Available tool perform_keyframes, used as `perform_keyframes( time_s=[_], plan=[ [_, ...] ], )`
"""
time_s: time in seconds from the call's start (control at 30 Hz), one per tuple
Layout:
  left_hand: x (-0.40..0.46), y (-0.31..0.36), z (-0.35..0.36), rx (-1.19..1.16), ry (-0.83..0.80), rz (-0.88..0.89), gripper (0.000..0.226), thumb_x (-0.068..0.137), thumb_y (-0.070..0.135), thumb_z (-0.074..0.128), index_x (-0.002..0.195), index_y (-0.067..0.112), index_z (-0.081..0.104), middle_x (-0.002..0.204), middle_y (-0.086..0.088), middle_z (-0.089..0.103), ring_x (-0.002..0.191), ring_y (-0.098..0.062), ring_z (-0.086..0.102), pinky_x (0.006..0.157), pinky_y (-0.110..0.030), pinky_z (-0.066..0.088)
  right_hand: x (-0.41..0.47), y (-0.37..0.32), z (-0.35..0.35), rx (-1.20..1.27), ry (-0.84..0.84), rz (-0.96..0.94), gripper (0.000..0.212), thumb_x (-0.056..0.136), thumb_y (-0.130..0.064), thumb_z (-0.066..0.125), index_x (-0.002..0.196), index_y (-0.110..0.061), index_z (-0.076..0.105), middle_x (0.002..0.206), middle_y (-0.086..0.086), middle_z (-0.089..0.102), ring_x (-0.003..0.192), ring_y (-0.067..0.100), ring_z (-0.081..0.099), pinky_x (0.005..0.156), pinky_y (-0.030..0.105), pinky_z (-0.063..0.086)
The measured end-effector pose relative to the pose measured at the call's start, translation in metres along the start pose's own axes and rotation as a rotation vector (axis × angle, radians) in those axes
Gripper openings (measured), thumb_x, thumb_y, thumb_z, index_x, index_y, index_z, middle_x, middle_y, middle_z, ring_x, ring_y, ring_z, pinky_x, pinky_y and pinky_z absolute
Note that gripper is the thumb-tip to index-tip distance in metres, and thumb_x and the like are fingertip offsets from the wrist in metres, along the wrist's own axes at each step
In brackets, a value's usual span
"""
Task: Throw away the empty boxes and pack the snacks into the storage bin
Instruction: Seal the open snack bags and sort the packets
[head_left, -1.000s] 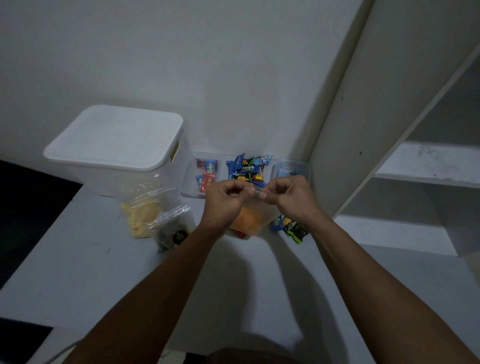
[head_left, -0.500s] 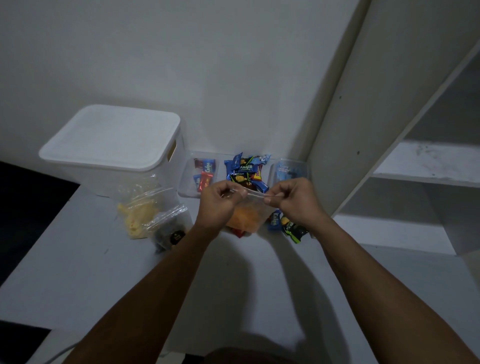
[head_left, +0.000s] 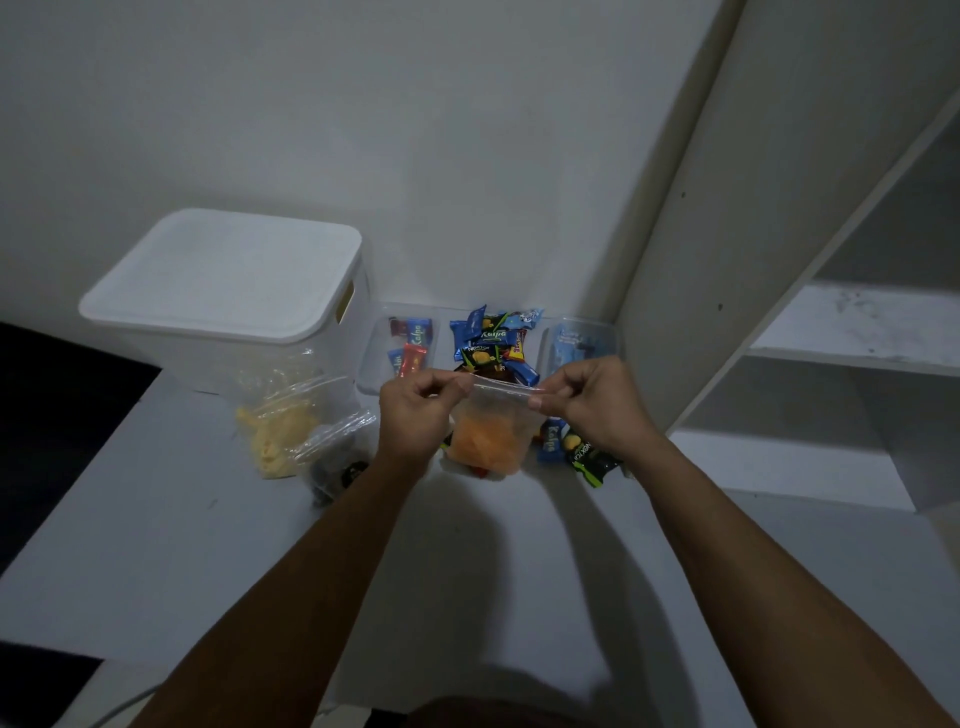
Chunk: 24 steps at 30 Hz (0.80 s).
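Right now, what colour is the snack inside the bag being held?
Orange, in the clear zip bag; head view.

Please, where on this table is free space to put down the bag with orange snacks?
Bare table lies near the person, between the two forearms, and at the near left, in front of the two lying bags. The far edge is crowded: white bin, clear trays and loose snack packets, behind the bag that the left hand and right hand pinch.

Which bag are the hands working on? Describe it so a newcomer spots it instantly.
Start at the white lidded bin on the table; look right, past two clear bags lying beside it. The zip bag is pinched at its top strip by both hands, and alone holds orange pieces.
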<state>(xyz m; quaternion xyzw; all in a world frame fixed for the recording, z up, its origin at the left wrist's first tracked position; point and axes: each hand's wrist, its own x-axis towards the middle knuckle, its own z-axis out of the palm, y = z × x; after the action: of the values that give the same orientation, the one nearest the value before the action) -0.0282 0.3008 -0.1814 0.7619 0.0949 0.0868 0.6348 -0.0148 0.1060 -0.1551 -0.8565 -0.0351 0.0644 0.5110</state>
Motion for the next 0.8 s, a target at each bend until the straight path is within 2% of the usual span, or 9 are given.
perform_keyframes(
  time_s=[0.1, 0.2, 0.27, 0.33, 0.43, 0.6, 0.67, 0.73, 0.8],
  plan=[
    [-0.002, -0.006, 0.001, 0.061, 0.065, 0.032, 0.018, 0.081, 0.021, 0.073, 0.093, 0.009, 0.069, 0.086, 0.001, 0.068, 0.079, -0.009, 0.064, 0.070, -0.023, 0.051, -0.001, 0.004, 0.007, -0.034, 0.048, -0.032, 0.008, 0.077, -0.014, 0.078, 0.077, -0.020, 0.074, 0.068, -0.006, 0.071, 0.069, 0.008, 0.070, 0.069, 0.023, 0.058],
    [-0.009, -0.007, 0.007, 0.120, 0.206, -0.004, 0.029, 0.075, 0.028, 0.078, 0.079, 0.009, 0.057, 0.075, -0.009, 0.058, 0.066, -0.021, 0.055, 0.061, -0.032, 0.049, -0.002, 0.008, 0.015, -0.053, 0.105, -0.033, 0.004, 0.078, -0.018, 0.078, 0.081, -0.018, 0.075, 0.074, -0.007, 0.072, 0.072, 0.006, 0.069, 0.067, 0.024, 0.058],
    [-0.013, -0.004, 0.011, 0.103, 0.128, -0.067, 0.031, 0.080, 0.028, 0.073, 0.076, 0.001, 0.058, 0.073, -0.017, 0.061, 0.065, -0.023, 0.059, 0.059, -0.031, 0.052, -0.003, 0.010, 0.021, -0.063, 0.129, -0.035, 0.006, 0.079, -0.019, 0.077, 0.085, -0.016, 0.076, 0.076, -0.007, 0.071, 0.070, 0.003, 0.067, 0.065, 0.021, 0.055],
    [-0.014, 0.001, 0.013, 0.014, 0.005, -0.173, 0.033, 0.087, 0.025, 0.066, 0.082, -0.008, 0.061, 0.075, -0.019, 0.064, 0.064, -0.020, 0.063, 0.055, -0.024, 0.052, -0.006, 0.012, 0.025, -0.084, 0.151, -0.079, 0.007, 0.079, -0.018, 0.077, 0.086, -0.015, 0.076, 0.074, -0.010, 0.069, 0.065, -0.002, 0.064, 0.062, 0.016, 0.051],
    [-0.011, 0.007, 0.013, -0.078, -0.053, -0.327, 0.013, 0.091, 0.014, 0.059, 0.083, 0.004, 0.063, 0.076, -0.010, 0.064, 0.061, -0.012, 0.059, 0.048, -0.016, 0.048, -0.008, 0.013, 0.029, -0.100, 0.150, -0.126, 0.008, 0.079, -0.016, 0.077, 0.087, -0.015, 0.076, 0.077, -0.008, 0.070, 0.069, 0.000, 0.064, 0.064, 0.018, 0.052],
    [-0.008, 0.009, 0.010, -0.159, -0.038, -0.452, 0.007, 0.088, 0.005, 0.058, 0.083, 0.008, 0.063, 0.079, -0.008, 0.066, 0.069, -0.014, 0.062, 0.057, -0.022, 0.050, -0.009, 0.018, 0.031, 0.014, 0.052, -0.153, 0.013, 0.075, -0.010, 0.079, 0.088, -0.011, 0.075, 0.083, 0.001, 0.073, 0.075, 0.014, 0.069, 0.070, 0.029, 0.059],
    [-0.010, 0.006, 0.008, -0.153, -0.057, -0.439, 0.007, 0.086, 0.005, 0.060, 0.083, 0.005, 0.066, 0.079, -0.010, 0.067, 0.074, -0.017, 0.064, 0.063, -0.028, 0.052, -0.009, 0.018, 0.030, 0.086, -0.024, -0.118, 0.017, 0.076, -0.012, 0.080, 0.091, -0.007, 0.075, 0.083, 0.004, 0.074, 0.072, 0.011, 0.070, 0.065, 0.023, 0.058],
    [-0.014, 0.001, 0.008, -0.128, -0.082, -0.425, 0.006, 0.083, 0.004, 0.062, 0.081, 0.003, 0.068, 0.082, -0.014, 0.068, 0.082, -0.023, 0.064, 0.071, -0.035, 0.055, -0.011, 0.017, 0.031, 0.124, -0.057, -0.087, 0.013, 0.080, -0.011, 0.076, 0.091, -0.004, 0.076, 0.077, 0.003, 0.072, 0.060, 0.000, 0.064, 0.056, 0.012, 0.050],
    [-0.019, -0.001, 0.008, -0.123, -0.078, -0.416, 0.009, 0.080, 0.002, 0.063, 0.073, 0.005, 0.067, 0.082, -0.020, 0.067, 0.083, -0.028, 0.063, 0.070, -0.037, 0.054, -0.011, 0.017, 0.034, 0.128, -0.053, -0.069, 0.009, 0.084, -0.009, 0.071, 0.089, -0.002, 0.075, 0.072, -0.001, 0.069, 0.053, -0.005, 0.059, 0.051, 0.009, 0.044]
  ],
)
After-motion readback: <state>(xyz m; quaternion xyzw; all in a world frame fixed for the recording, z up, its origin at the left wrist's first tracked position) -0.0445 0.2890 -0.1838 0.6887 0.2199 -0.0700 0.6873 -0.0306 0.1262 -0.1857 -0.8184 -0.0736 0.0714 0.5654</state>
